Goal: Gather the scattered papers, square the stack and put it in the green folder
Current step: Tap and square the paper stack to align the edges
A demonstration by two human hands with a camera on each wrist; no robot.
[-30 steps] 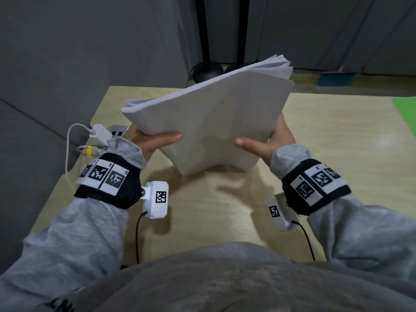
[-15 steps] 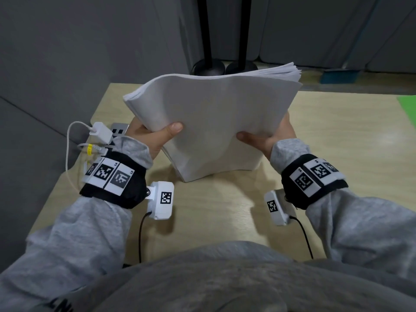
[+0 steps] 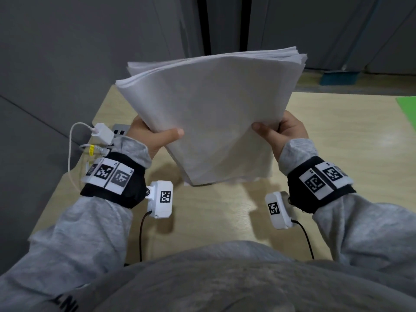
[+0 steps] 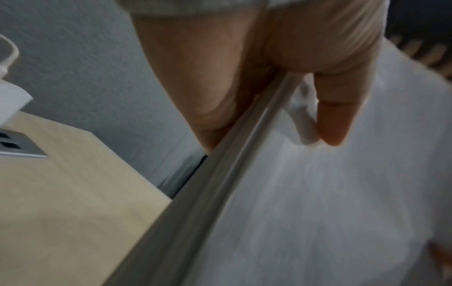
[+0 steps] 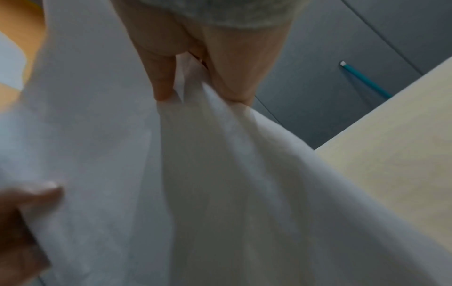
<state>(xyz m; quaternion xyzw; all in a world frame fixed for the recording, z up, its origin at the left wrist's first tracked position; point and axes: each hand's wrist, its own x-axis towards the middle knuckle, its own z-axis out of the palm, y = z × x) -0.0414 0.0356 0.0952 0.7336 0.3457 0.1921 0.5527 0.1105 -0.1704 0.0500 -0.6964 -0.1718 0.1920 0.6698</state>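
Note:
A thick stack of white papers (image 3: pixel 211 113) stands nearly upright over the wooden table (image 3: pixel 337 140), its lower corner close to the tabletop. My left hand (image 3: pixel 155 138) grips the stack's left edge, thumb on the near face, and my right hand (image 3: pixel 279 131) grips the right edge the same way. In the left wrist view the thumb (image 4: pixel 335 120) lies on the paper stack (image 4: pixel 318 212) and its layered edge shows. The right wrist view shows the papers (image 5: pixel 220 174) sagging below my fingers (image 5: pixel 164 83). A sliver of the green folder (image 3: pixel 407 111) lies at the table's far right.
A white charger (image 3: pixel 102 132) with its cable sits in a socket panel (image 3: pixel 118 131) at the table's left edge, beside a grey partition wall. Two dark poles stand behind the table. A blue-handled tool (image 3: pixel 340 77) lies on the floor beyond.
Both hands have tilted the stack from a slanted lie to nearly upright and lifted it, with the top edge now higher and the sheets' edges closer together.

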